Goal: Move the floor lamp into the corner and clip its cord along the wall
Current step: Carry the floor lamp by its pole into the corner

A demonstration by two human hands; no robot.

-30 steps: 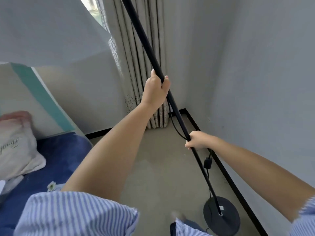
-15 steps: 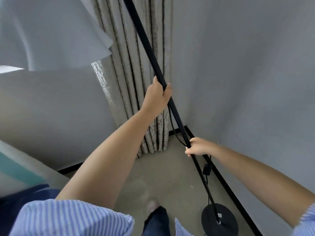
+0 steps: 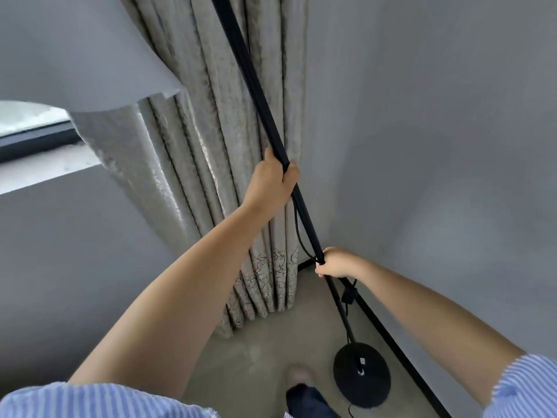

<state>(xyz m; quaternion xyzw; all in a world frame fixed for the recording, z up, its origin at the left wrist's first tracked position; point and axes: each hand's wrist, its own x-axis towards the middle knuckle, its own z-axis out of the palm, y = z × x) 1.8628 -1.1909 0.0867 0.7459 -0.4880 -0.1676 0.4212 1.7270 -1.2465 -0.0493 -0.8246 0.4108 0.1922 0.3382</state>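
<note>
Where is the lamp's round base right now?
In the head view the round black base sits on the floor at lower right, beside the dark baseboard of the right wall, short of the curtained corner and right of the person's foot.

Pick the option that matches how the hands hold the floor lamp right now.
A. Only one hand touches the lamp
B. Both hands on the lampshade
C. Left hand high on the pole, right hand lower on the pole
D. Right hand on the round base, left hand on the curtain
C: the left hand wraps the black pole higher up, and the right hand grips it lower, above the round base.
</note>
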